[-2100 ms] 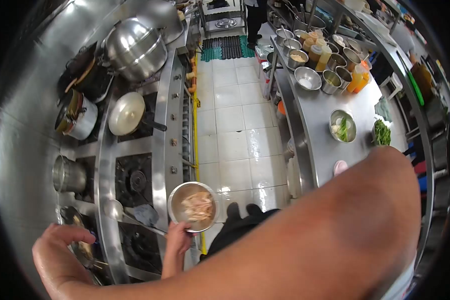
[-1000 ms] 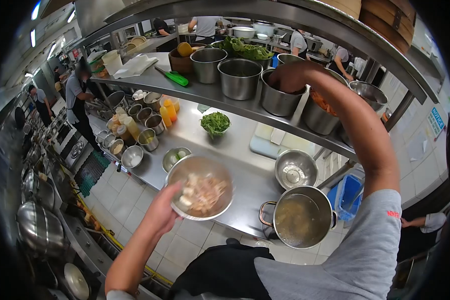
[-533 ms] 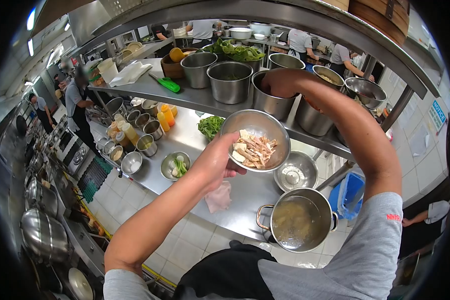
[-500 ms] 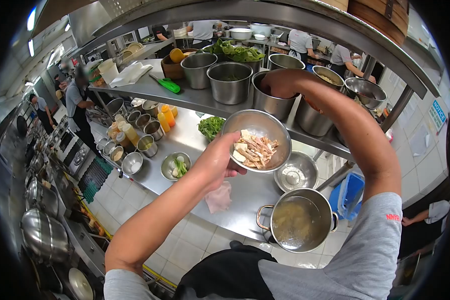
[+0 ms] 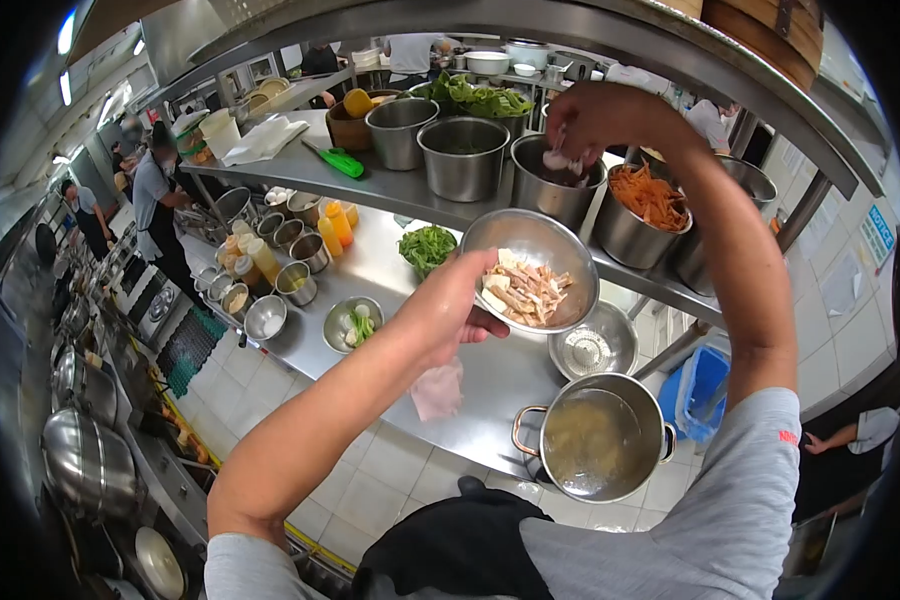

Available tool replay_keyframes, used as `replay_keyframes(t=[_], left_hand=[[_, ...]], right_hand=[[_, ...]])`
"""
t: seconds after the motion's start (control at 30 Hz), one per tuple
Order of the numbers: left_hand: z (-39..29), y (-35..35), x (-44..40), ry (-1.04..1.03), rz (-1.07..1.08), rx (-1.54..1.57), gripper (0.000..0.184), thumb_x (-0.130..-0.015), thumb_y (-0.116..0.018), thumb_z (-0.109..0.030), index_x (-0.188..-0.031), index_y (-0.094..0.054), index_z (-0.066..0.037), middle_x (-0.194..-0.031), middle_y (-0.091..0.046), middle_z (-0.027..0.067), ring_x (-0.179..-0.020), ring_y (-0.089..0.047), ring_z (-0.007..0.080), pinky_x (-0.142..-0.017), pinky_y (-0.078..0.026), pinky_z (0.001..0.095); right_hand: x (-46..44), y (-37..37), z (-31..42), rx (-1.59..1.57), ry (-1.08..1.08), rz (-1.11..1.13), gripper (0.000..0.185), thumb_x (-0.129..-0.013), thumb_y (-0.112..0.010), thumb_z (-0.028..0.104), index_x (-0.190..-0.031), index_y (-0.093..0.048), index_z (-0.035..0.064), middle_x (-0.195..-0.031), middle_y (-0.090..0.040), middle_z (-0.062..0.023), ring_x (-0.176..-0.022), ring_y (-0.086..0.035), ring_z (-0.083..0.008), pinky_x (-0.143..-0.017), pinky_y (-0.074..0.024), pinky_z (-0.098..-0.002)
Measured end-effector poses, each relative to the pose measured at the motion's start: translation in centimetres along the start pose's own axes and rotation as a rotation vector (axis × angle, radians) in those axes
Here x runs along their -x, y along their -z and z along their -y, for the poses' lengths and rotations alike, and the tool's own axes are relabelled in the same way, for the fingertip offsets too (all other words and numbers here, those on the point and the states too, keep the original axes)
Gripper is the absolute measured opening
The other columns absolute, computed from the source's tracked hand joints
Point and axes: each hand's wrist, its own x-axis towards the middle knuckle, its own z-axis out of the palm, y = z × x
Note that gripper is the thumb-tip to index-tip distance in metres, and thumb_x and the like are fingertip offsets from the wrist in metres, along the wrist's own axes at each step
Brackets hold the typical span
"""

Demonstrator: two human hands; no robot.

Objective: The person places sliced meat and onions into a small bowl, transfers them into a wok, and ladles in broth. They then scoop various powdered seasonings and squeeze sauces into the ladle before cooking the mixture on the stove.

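Note:
My left hand grips the rim of a steel mixing bowl, tilted toward me. Inside it lie shredded pale-brown strips and off-white chunks. Up on the shelf, my right hand is closed over a deep steel pot. Pale pinkish pieces hang from its fingers just above that pot; their exact kind is unclear. Beside this pot stands another one filled with orange shreds, which look like carrot. Below the bowl, a perforated steel bowl and a two-handled pot of cloudy liquid sit on the counter.
Leafy greens, steel pots and a green-handled tool occupy the shelf. Sauce bottles, small containers, a bowl with green-and-white vegetables and a pink cloth lie on the counter. Co-workers stand farther back.
My right hand has risen out of the pot with pale pinkish pieces in its fingers. The bowl in my left hand has shifted slightly right. The carrot-like shreds are now uncovered.

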Motion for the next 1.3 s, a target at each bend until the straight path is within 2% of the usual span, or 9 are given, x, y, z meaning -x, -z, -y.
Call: replay_keyframes(t=[0.2,0.27,0.53,0.63,0.67,0.77,0.93,1.03,1.3], left_hand=[[-0.2,-0.3,0.1,0.005,0.013,0.038,0.046,-0.107,-0.046,-0.048,-0.118,-0.063,-0.007,-0.087,-0.072,0.0066,-0.06,-0.064,0.0171,-0.048,-0.041,0.0243],[0.1,-0.5,0.1,-0.015,0.023,0.024,0.047,-0.107,-0.045,-0.048,-0.118,-0.063,-0.006,-0.085,-0.071,0.0063,-0.059,-0.063,0.0168,-0.047,-0.041,0.0237],[0.0,-1.2,-0.2,-0.041,0.033,0.079,0.046,-0.106,-0.047,-0.048,-0.122,-0.061,-0.007,-0.09,-0.071,0.0081,-0.062,-0.063,0.018,-0.047,-0.041,0.0267],[-0.2,-1.2,-0.4,-0.027,0.028,0.071,0.047,-0.106,-0.047,-0.048,-0.123,-0.059,-0.005,-0.09,-0.071,0.0095,-0.063,-0.063,0.0189,-0.047,-0.04,0.027],[-0.2,-1.1,-0.4,-0.032,0.047,0.069,0.047,-0.107,-0.047,-0.047,-0.123,-0.059,-0.005,-0.09,-0.071,0.0096,-0.063,-0.063,0.0189,-0.047,-0.04,0.0271],[0.2,-0.6,-0.3,-0.041,0.071,0.044,0.046,-0.105,-0.048,-0.052,-0.119,-0.064,-0.011,-0.085,-0.074,0.0038,-0.061,-0.067,0.0148,-0.05,-0.042,0.0245],[0.5,-0.2,-0.1,-0.061,0.061,0.058,0.046,-0.106,-0.048,-0.049,-0.123,-0.06,-0.008,-0.091,-0.073,0.0049,-0.065,-0.066,0.0136,-0.048,-0.043,0.0244],[0.8,0.3,-0.3,-0.056,0.068,0.05,0.047,-0.106,-0.049,-0.048,-0.125,-0.059,-0.007,-0.092,-0.072,0.0054,-0.066,-0.066,0.0132,-0.047,-0.044,0.0241],[1.5,1.8,-0.5,-0.065,0.108,0.055,0.044,-0.105,-0.047,-0.051,-0.12,-0.062,-0.012,-0.086,-0.074,0.0028,-0.061,-0.067,0.0127,-0.051,-0.042,0.0225]], right_hand=[[5.5,-2.9,5.4,-0.142,0.131,0.24,0.023,-0.084,-0.079,0.011,-0.104,-0.073,0.0016,-0.093,-0.076,-0.0066,-0.077,-0.073,-0.0161,-0.073,-0.0601,-0.0295],[6.6,-4.6,7.0,0.188,0.128,0.374,0.039,-0.08,-0.078,0.01,-0.119,-0.076,0.0098,-0.096,-0.077,-0.0085,-0.084,-0.073,-0.0192,-0.076,-0.0593,-0.0352],[8.0,-5.1,6.8,0.392,0.349,0.19,0.046,-0.08,-0.075,0.014,-0.126,-0.074,0.0126,-0.102,-0.077,-0.0126,-0.094,-0.072,-0.025,-0.085,-0.0568,-0.0389],[7.4,-1.1,5.3,0.441,0.173,-0.125,0.048,-0.087,-0.074,0.027,-0.13,-0.07,0.0083,-0.115,-0.075,-0.0124,-0.1,-0.072,-0.0233,-0.088,-0.0564,-0.0381],[7.5,0.1,4.9,0.393,-0.088,-0.185,0.045,-0.088,-0.073,0.031,-0.127,-0.071,0.0072,-0.111,-0.075,-0.0141,-0.097,-0.071,-0.0255,-0.091,-0.0548,-0.0393],[2.0,5.0,-3.7,1.137,-0.138,-0.317,0.035,-0.088,-0.074,0.033,-0.102,-0.074,0.001,-0.084,-0.075,-0.0162,-0.074,-0.072,-0.0291,-0.065,-0.0593,-0.0413],[-0.5,7.3,-10.7,0.599,-0.648,-0.146,0.029,-0.087,-0.077,0.028,-0.095,-0.077,-0.0007,-0.089,-0.077,-0.0188,-0.071,-0.076,-0.0251,-0.059,-0.0607,-0.0394],[-1.6,6.8,-14.1,0.706,-0.596,0.005,0.034,-0.081,-0.081,0.027,-0.102,-0.078,0.0004,-0.093,-0.079,-0.0155,-0.074,-0.077,-0.024,-0.064,-0.0614,-0.0368],[-4.3,6.9,-25.1,0.831,-0.332,-0.162,0.014,-0.072,-0.077,0.013,-0.066,-0.065,0.009,-0.068,-0.066,-0.0108,-0.06,-0.065,-0.0246,-0.059,-0.053,-0.0422]])
